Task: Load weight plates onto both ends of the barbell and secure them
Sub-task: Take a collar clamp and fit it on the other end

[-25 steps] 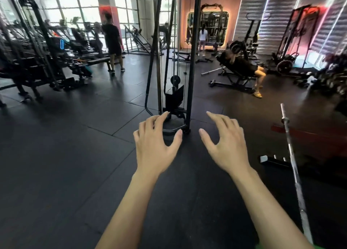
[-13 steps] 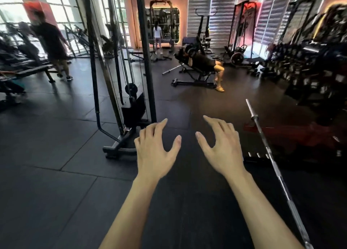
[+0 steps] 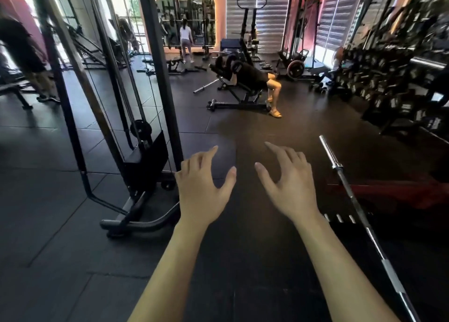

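Two hands are reaching out over the dark floor (image 3: 60, 261) in the lower middle of the frame, and neither is gripping anything. The left hand (image 3: 202, 188) is hovering with fingers spread and loosely bent; the right hand (image 3: 289, 188) is hovering just beside it in the same relaxed, released pose. Both are staying apart from the barbell (image 3: 359, 214), which is lying on the right side of the frame.

Judging by the bare sleeve (image 3: 328, 151) at the bar's far end, loading is not yet begun: no weight plate is sitting on that end, and no collar is showing on it. The near end is running out of the frame at the lower right, so I cannot tell whether anything is on it. No loose plate for this bar is plainly showing near the hands, so fetching plates, sliding them on at both ends and clamping them is all looking like work left.

The barbell's long axis is running diagonally, from the lower right corner up toward the middle right, its far sleeve pointing away from the person toward the dumbbell rack (image 3: 388, 78) in the upper right.
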A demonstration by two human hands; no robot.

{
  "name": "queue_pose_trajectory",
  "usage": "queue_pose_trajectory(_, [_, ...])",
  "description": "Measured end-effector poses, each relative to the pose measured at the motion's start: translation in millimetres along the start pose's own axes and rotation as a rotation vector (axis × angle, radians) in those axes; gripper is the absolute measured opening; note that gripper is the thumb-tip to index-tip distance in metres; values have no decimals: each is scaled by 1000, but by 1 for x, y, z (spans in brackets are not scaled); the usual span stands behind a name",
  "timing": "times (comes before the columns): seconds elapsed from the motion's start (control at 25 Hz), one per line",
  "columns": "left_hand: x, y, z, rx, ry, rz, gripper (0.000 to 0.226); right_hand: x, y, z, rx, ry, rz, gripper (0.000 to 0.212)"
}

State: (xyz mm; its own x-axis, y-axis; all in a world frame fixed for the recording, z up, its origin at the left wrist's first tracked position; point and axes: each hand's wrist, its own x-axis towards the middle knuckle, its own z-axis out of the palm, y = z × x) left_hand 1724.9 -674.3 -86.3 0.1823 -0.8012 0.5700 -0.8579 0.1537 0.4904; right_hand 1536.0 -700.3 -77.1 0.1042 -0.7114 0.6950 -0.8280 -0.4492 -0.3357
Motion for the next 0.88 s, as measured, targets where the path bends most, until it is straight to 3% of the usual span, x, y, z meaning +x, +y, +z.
queue_pose_trajectory(0.32, [214, -63, 114, -98, -105, 116, 67, 174, 52, 125, -149, 12, 64, 50])
queue_pose_trajectory(0.56, [334, -66, 230, -166, -195, 181, 69, 253, 157, 191, -232, 71, 209, 50])
queue_pose_trajectory(0.88, [499, -48, 391, -112, -177, 217, 70, 406, 307, 291, -209, 34, 297, 52])
